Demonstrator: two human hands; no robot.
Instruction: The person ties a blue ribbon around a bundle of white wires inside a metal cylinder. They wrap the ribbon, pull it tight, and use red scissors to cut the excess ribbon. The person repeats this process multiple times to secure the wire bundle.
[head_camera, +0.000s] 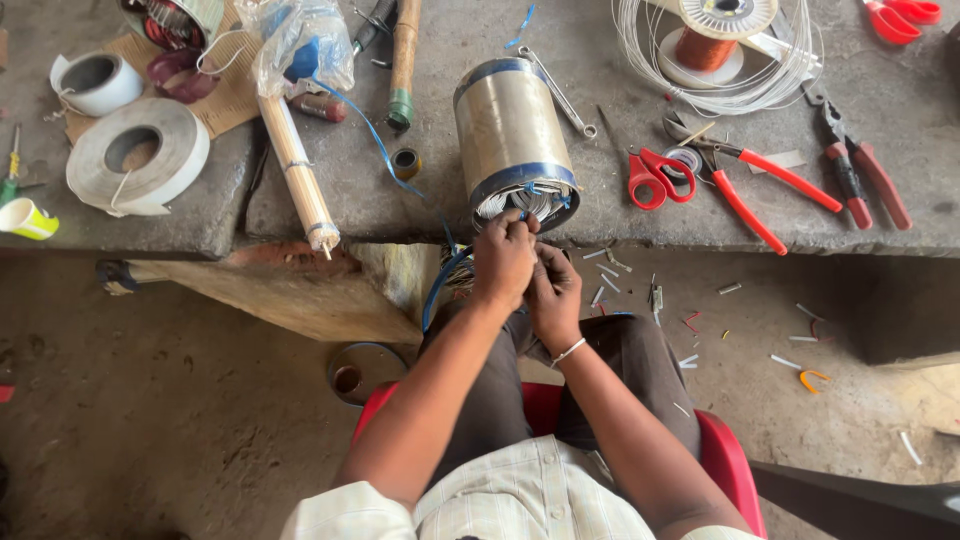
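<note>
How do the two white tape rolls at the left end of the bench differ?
The large tape roll is much wider across than the small tape roll. The large tape roll lies nearer the bench's front edge; the small tape roll lies behind it, farther from the person. The small tape roll's hole takes up more of its width. Both are white, lie flat and are untouched by either hand.

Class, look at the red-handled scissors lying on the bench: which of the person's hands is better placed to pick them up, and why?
Probably the right hand. The scissors lie on the bench to the right of the metal cylinder, on that hand's side. The left hand sits at the cylinder's wire end and would have to cross over.
</note>
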